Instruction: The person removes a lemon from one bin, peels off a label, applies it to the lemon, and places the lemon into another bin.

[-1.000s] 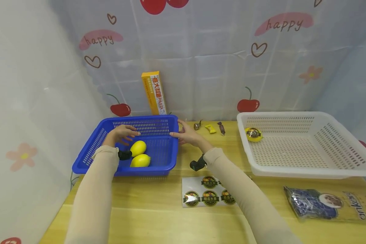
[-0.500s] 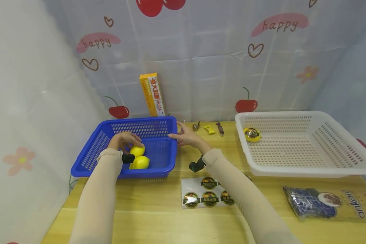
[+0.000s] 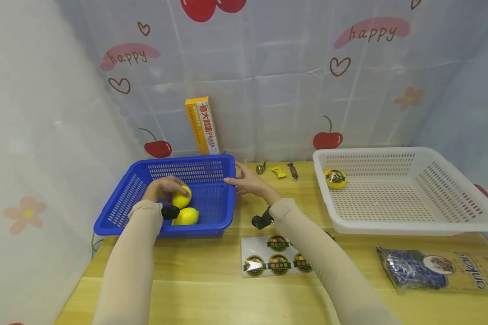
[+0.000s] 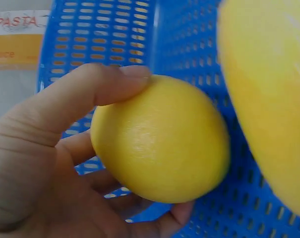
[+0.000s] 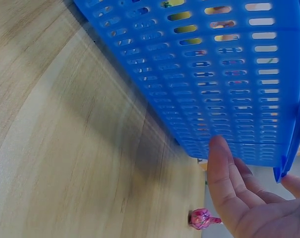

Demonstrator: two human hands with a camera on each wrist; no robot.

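Observation:
In the head view a blue plastic basket (image 3: 211, 198) stands at the left with two yellow lemons inside. My left hand (image 3: 164, 187) reaches into it and grips the rear lemon (image 4: 164, 144); in the left wrist view the thumb lies along its top and the fingers curl beneath. A second lemon (image 3: 187, 216) rests just in front, toward the near wall. My right hand (image 3: 250, 180) holds the basket's right rim, thumb over the edge; in the right wrist view the fingers (image 5: 221, 168) are against the outside wall.
A white basket (image 3: 390, 228) at the right holds a stickered lemon (image 3: 335, 178). A sticker sheet (image 3: 264, 255) lies under my right forearm, a pasta bag (image 3: 435, 271) at the front right. Wrapped candies (image 3: 278, 172) lie by the back wall; a pasta box (image 3: 203, 126) stands behind the blue basket.
My left hand has lowered onto the rear lemon and closed its fingers round it, tipping it a little. The right hand has stayed at the basket's rim.

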